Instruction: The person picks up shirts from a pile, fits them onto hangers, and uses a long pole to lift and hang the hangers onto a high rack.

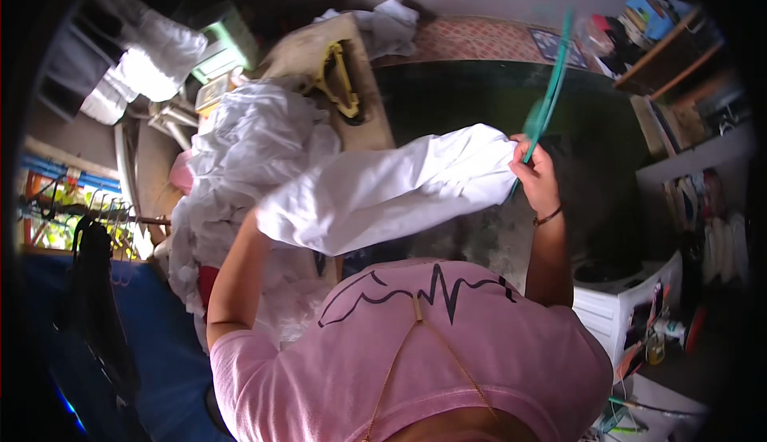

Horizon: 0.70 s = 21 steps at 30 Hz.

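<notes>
A white garment (383,190) stretches across in front of my chest. My right hand (536,169) pinches its right end, together with a thin green plastic hanger (548,94) that is seen edge-on and blurred. The hanger rises above the fingers, and its lower tip shows beside the cloth. My left forearm (236,268) reaches the garment's left end, where the cloth covers my left hand; its fingers are hidden. Close behind that arm lies a big heap of white fabric (257,124).
Yellow plastic hangers (340,82) lie on a wooden board (317,35) beyond the heap. At right stand a white washing machine (599,310) and a wooden shelf (665,53) with mixed items. Dark clothing (93,262) hangs from a rail at left.
</notes>
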Tool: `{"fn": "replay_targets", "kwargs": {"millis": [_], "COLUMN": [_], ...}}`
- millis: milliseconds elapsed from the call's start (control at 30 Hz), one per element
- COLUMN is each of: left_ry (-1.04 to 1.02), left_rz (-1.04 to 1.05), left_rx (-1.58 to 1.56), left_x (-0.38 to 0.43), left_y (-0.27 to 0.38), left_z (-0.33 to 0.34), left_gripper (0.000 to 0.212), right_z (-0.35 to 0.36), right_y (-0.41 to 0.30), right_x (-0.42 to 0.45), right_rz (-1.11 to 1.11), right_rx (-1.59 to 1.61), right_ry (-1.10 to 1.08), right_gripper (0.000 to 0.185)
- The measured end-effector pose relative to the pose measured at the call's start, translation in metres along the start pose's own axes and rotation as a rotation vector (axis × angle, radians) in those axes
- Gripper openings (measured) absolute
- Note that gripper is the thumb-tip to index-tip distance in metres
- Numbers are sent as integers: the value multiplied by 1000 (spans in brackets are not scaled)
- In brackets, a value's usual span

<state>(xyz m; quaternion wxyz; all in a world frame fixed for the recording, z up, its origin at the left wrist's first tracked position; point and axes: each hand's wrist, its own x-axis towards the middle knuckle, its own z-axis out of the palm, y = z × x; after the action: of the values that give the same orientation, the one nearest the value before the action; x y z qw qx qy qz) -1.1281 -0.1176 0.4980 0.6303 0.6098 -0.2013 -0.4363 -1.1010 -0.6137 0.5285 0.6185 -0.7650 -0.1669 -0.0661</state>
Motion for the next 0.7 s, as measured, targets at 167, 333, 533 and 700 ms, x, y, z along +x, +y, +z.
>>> {"fn": "replay_targets", "kwargs": {"millis": [167,333,533,700], "left_ry": [286,177,153,33], "left_rz": [-169,147,135,325], "left_rx": [-30,-145,-205,-354], "left_x": [87,202,347,387], "left_y": [-79,23,59,106], "left_z": [26,110,212,271], "left_gripper": [59,54,28,33], "right_z": [-88,-170,-180,-197], "right_y": [22,14,10,37], "right_x": [-56,-112,-187,-214], "right_rz": [95,-177,345,379], "right_rx": [-437,-605,407,713], "right_ry": [360,429,-141,85], "right_gripper": [6,7,32,49]}}
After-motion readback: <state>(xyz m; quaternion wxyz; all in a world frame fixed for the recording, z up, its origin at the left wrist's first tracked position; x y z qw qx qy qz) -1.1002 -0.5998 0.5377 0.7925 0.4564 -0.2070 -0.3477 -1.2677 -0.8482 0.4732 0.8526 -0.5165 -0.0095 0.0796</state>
